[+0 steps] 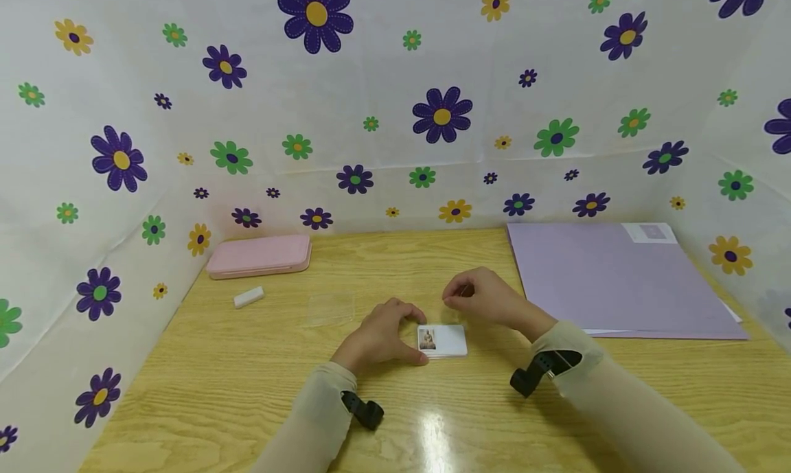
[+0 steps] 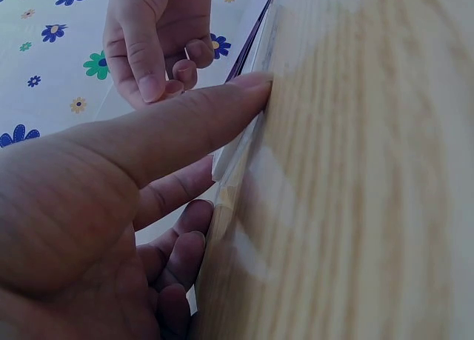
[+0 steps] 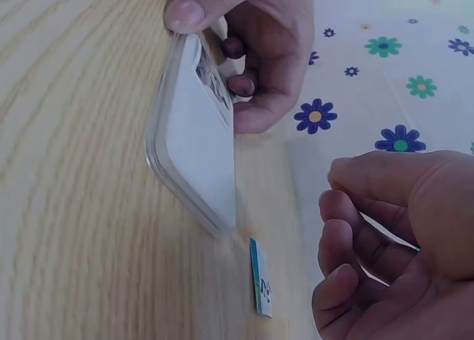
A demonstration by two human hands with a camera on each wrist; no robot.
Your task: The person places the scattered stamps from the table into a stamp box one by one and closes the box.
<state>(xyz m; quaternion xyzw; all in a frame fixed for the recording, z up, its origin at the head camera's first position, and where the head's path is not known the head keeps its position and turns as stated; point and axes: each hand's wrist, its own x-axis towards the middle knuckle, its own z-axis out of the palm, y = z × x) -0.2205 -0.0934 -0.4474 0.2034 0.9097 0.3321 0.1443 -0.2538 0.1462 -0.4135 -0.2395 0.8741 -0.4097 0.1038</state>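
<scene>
A thin stack of rounded white cards with clear edges (image 1: 450,340) lies on the wooden table, a small picture at its left end. My left hand (image 1: 384,332) grips the left end, thumb at the near edge and a forefinger at the far edge. To the upper right of the stack, my right hand (image 1: 482,296) is raised, fingers curled and thumb meeting the forefinger. I cannot tell whether something thin and clear is pinched there. In the right wrist view, a small blue-and-white tag (image 3: 261,277) with dark lettering shows beyond the stack.
A clear sheet (image 1: 331,309) lies left of my left hand. Farther back are a white eraser-like block (image 1: 248,296) and a pink case (image 1: 259,256). A large lilac folder (image 1: 618,281) covers the back right. Flower-printed cloth (image 1: 371,82) walls off the table's back and sides.
</scene>
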